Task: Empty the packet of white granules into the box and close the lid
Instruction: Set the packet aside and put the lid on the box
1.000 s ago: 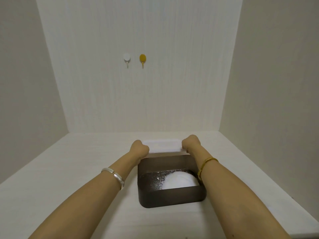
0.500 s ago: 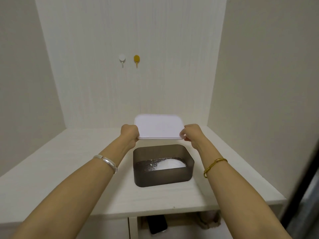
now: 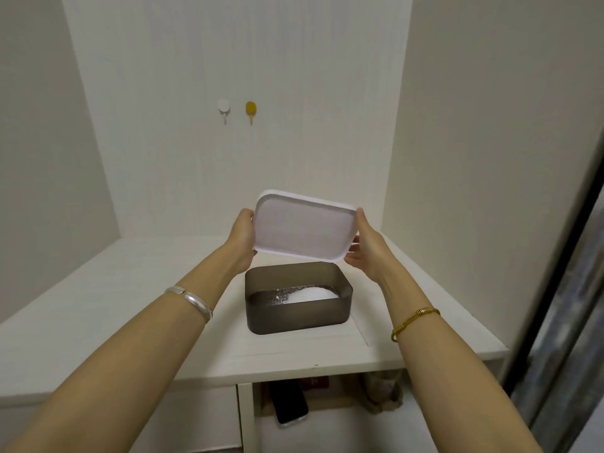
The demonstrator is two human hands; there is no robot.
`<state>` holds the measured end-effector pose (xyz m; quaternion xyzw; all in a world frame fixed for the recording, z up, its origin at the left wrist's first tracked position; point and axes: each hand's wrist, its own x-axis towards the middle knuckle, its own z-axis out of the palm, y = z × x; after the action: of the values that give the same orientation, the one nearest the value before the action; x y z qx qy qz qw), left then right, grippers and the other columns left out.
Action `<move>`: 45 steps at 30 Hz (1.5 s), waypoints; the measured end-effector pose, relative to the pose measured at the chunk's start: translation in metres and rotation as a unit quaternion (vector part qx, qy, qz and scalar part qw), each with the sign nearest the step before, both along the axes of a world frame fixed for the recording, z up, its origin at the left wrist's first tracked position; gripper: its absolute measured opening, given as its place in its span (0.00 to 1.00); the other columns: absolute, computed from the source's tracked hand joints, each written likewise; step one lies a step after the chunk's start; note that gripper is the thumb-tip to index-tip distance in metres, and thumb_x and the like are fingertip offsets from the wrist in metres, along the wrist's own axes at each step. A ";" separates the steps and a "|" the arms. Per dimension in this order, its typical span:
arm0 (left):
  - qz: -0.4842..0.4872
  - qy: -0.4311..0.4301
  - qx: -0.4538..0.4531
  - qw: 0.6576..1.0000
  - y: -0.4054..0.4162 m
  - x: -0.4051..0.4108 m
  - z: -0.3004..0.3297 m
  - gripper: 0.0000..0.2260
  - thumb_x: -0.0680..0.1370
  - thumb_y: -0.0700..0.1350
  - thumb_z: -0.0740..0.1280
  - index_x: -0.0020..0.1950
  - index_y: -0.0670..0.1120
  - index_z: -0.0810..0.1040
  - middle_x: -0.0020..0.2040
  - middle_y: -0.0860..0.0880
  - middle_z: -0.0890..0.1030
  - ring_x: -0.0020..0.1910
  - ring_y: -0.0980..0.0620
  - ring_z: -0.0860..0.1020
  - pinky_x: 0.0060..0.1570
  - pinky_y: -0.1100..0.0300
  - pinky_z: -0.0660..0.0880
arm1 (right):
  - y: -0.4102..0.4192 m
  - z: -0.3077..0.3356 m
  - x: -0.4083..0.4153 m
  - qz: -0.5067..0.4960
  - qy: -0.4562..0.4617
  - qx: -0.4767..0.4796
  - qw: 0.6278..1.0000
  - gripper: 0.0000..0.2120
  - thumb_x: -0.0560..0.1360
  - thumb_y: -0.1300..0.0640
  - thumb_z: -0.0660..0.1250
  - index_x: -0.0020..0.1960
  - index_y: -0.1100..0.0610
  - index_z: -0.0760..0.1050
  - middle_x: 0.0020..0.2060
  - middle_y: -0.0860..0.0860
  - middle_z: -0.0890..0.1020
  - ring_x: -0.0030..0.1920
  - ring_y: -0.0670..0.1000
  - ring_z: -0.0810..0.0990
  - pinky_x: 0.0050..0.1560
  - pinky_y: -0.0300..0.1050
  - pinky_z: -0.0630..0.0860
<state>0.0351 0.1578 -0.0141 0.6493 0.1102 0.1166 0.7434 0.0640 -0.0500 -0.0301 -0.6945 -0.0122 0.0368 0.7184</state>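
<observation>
Hands are holding the lid (image 3: pixel 302 233) up in the air, over the back of the box (image 3: pixel 298 307). The left hand (image 3: pixel 241 237) is gripping its left edge, and the right hand (image 3: pixel 366 248) is pinching its right edge, thumb in front. The lid is tipping, with its hollow side facing us. White granules (image 3: pixel 309 294) are sitting in the box on the shelf (image 3: pixel 98 308). No packet is showing. To do this well, the person should be laying the lid flat, lining up the corners, then pressing down all around. No writing is showing on the lid or box. A phone (image 3: pixel 289 405), maybe, is lying underneath.
</observation>
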 end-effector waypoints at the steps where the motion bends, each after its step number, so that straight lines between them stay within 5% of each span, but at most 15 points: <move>1: -0.006 0.027 0.018 0.999 0.002 -0.002 -0.001 0.11 0.76 0.47 0.48 0.35 0.48 0.62 0.36 0.49 0.67 0.36 0.50 0.63 0.49 0.56 0.63 | -0.003 -0.005 -0.001 -0.003 -0.004 0.008 1.000 0.30 0.75 0.33 0.51 0.62 0.55 0.69 0.57 0.56 0.76 0.58 0.59 0.77 0.58 0.49 0.73; 3: -0.013 0.067 0.034 0.997 0.007 -0.006 -0.004 0.09 0.74 0.46 0.48 0.34 0.48 0.59 0.34 0.49 0.63 0.34 0.50 0.60 0.54 0.56 0.61 | -0.008 -0.015 -0.004 -0.001 -0.012 0.021 1.000 0.26 0.75 0.34 0.52 0.60 0.53 0.69 0.55 0.56 0.76 0.58 0.59 0.76 0.61 0.50 0.69; 7: -0.005 0.047 0.079 0.996 0.011 -0.014 -0.018 0.11 0.74 0.38 0.46 0.33 0.49 0.54 0.32 0.49 0.57 0.32 0.51 0.54 0.35 0.60 0.56 | -0.009 -0.033 -0.013 0.028 -0.038 0.050 0.998 0.16 0.78 0.43 0.56 0.54 0.54 0.72 0.48 0.52 0.79 0.55 0.55 0.77 0.60 0.46 0.69; 9: 0.018 0.030 0.104 0.994 0.015 -0.015 -0.032 0.13 0.76 0.36 0.47 0.34 0.48 0.56 0.34 0.49 0.58 0.33 0.52 0.56 0.33 0.61 0.56 | -0.009 -0.040 -0.018 0.037 -0.049 0.041 0.997 0.13 0.79 0.49 0.56 0.48 0.56 0.75 0.44 0.52 0.79 0.50 0.54 0.77 0.56 0.44 0.70; 11: 0.026 0.024 0.098 0.995 0.019 -0.015 -0.045 0.13 0.79 0.39 0.49 0.36 0.46 0.64 0.37 0.49 0.63 0.38 0.51 0.62 0.42 0.62 0.61 | -0.008 -0.046 -0.021 0.035 -0.057 0.022 0.998 0.10 0.77 0.55 0.57 0.44 0.61 0.72 0.43 0.55 0.74 0.45 0.58 0.73 0.51 0.48 0.71; 13: 0.000 0.014 0.072 0.997 0.021 -0.014 -0.056 0.14 0.81 0.46 0.51 0.56 0.43 0.74 0.51 0.50 0.72 0.54 0.49 0.69 0.57 0.60 0.60 | -0.010 -0.052 -0.020 0.015 -0.065 -0.011 0.998 0.07 0.75 0.59 0.57 0.45 0.62 0.72 0.45 0.52 0.70 0.44 0.62 0.68 0.59 0.61 0.70; 16: -0.034 0.017 0.119 0.992 0.021 -0.013 -0.068 0.23 0.82 0.49 0.51 0.76 0.43 0.56 0.75 0.48 0.61 0.74 0.48 0.60 0.73 0.56 0.53 | -0.014 -0.064 -0.020 0.008 -0.081 -0.066 0.994 0.16 0.76 0.61 0.57 0.63 0.58 0.72 0.60 0.51 0.74 0.60 0.53 0.72 0.69 0.52 0.66; 23: -0.047 -0.002 0.134 0.990 0.015 -0.017 -0.084 0.23 0.81 0.41 0.49 0.77 0.46 0.50 0.76 0.49 0.58 0.73 0.48 0.61 0.63 0.62 0.59 | -0.015 -0.078 -0.019 0.037 -0.118 -0.175 0.977 0.21 0.77 0.60 0.57 0.70 0.55 0.66 0.65 0.48 0.71 0.52 0.39 0.71 0.55 0.33 0.65; 27: -0.038 0.009 0.148 0.988 0.020 -0.013 -0.092 0.24 0.80 0.38 0.49 0.77 0.46 0.51 0.77 0.48 0.58 0.74 0.46 0.60 0.71 0.56 0.56 | -0.013 -0.079 -0.017 0.044 -0.109 -0.206 0.971 0.25 0.76 0.59 0.58 0.73 0.55 0.62 0.72 0.49 0.67 0.68 0.48 0.67 0.62 0.38 0.61; 32: -0.059 0.039 0.164 0.984 0.027 -0.011 -0.099 0.22 0.79 0.40 0.49 0.74 0.41 0.54 0.75 0.40 0.61 0.73 0.40 0.60 0.73 0.44 0.55 | -0.011 -0.075 -0.015 0.041 -0.115 -0.228 0.966 0.26 0.76 0.60 0.59 0.73 0.56 0.62 0.72 0.50 0.66 0.70 0.51 0.65 0.64 0.40 0.61; 45: -0.061 0.036 0.260 0.963 0.036 -0.013 -0.106 0.24 0.81 0.43 0.48 0.77 0.48 0.49 0.78 0.49 0.55 0.75 0.48 0.56 0.73 0.55 0.52 | -0.007 -0.074 -0.018 0.034 -0.121 -0.255 0.959 0.26 0.76 0.59 0.61 0.73 0.56 0.62 0.72 0.51 0.67 0.70 0.52 0.66 0.67 0.44 0.63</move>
<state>0.0216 0.1939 -0.1197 0.8294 0.0627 0.0721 0.5504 0.0462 -0.0575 -0.1036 -0.8531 -0.1127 -0.0215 0.5090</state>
